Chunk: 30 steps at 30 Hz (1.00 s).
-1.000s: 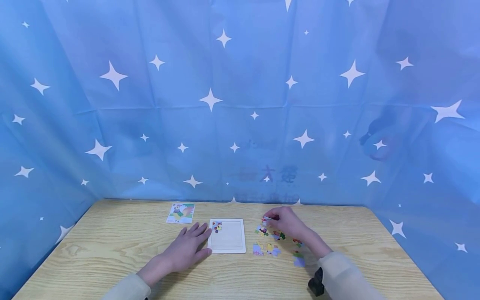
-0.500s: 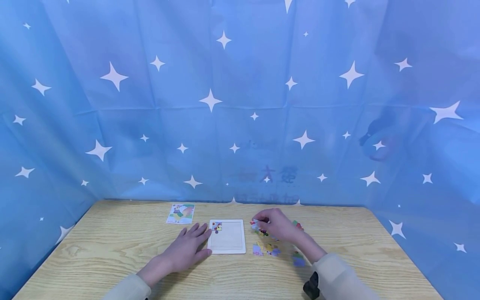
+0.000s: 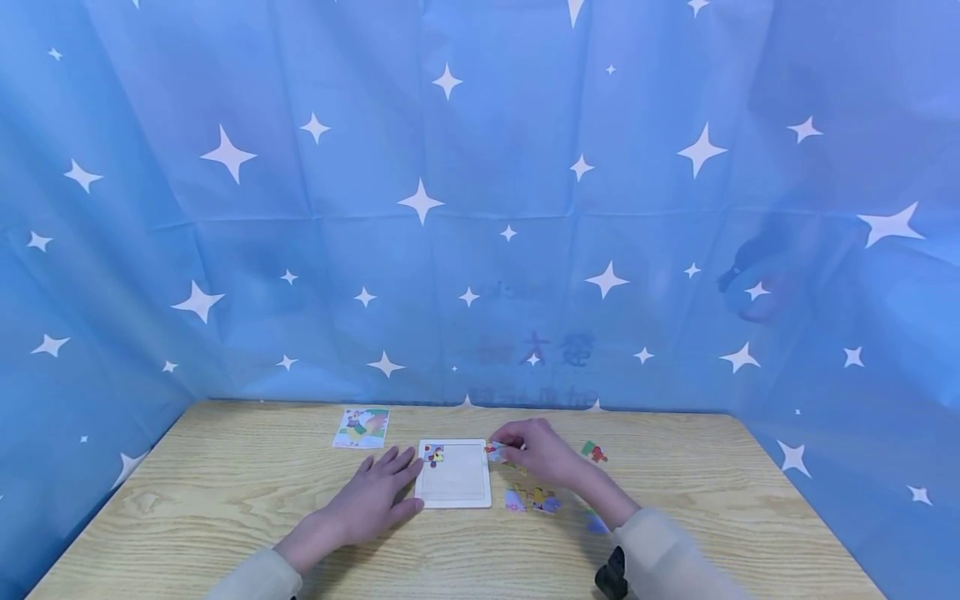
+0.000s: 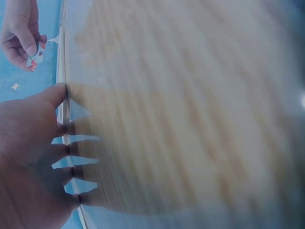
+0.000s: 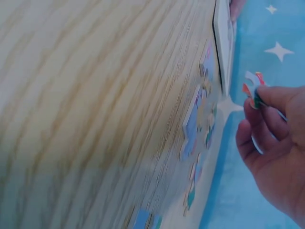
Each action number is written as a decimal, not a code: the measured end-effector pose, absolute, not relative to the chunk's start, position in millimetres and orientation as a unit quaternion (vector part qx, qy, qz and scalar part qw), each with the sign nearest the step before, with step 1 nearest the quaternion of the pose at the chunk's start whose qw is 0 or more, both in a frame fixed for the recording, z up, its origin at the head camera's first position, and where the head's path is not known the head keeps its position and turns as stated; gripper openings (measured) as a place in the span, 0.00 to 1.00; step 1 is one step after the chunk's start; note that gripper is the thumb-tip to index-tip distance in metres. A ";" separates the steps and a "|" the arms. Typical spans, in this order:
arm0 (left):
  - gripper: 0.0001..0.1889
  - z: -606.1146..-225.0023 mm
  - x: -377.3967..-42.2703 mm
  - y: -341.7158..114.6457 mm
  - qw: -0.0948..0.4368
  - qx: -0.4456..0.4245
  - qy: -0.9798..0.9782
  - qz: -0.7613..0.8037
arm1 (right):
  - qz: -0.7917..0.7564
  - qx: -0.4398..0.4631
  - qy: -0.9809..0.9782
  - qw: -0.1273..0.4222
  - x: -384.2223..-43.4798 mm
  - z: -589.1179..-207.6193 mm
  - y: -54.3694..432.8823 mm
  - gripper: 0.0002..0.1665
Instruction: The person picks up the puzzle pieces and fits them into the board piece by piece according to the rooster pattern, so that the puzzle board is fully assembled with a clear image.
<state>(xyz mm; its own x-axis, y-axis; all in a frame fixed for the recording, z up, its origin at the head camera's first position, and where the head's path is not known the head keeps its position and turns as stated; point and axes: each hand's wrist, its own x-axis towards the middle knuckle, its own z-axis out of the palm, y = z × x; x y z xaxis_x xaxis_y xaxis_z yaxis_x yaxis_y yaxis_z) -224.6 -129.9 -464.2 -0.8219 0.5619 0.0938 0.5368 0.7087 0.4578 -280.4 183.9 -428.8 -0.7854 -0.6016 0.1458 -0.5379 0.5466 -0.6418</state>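
Between thumb and fingertips my right hand point(image 3: 542, 454) pinches a puzzle piece point(image 5: 254, 89), light blue with red, orange and green bits. In the head view that piece is just past the right edge of the white puzzle tray point(image 3: 452, 502). One colourful puzzle piece point(image 3: 434, 454) lies in the tray's upper left corner. My left hand point(image 3: 380, 497) rests with spread, straight fingers at the tray's left edge. In the left wrist view, the left hand point(image 4: 35, 152) has its fingertips on the table, and the right hand point(image 4: 21, 33) shows beyond with the piece.
Several loose puzzle pieces point(image 3: 534, 499) lie right of the tray, some partly hidden under the right hand and arm. Another piece point(image 3: 595, 452) lies farther right. A picture card point(image 3: 362, 427) sits at the back left of the wooden table point(image 3: 247, 475). A blue star-patterned curtain point(image 3: 480, 250) hangs behind.
My right hand has moved left with the pinched puzzle piece, from above the loose pieces to the tray's right edge. The left hand and the tray have stayed in place.
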 end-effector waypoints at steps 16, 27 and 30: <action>0.33 -458.2 -222.6 -128.6 0.030 0.294 0.925 0.239 | -0.361 -0.310 0.877 0.060 -278.1 -434.8 159.9 0.13; 0.35 -455.9 -221.1 -127.5 0.043 0.284 0.927 0.240 | -0.363 -0.325 0.871 0.067 -278.3 -439.1 151.1 0.13; 0.35 -457.4 -221.9 -127.6 0.043 0.284 0.927 0.242 | -0.368 -0.324 0.869 0.071 -278.4 -438.7 149.4 0.13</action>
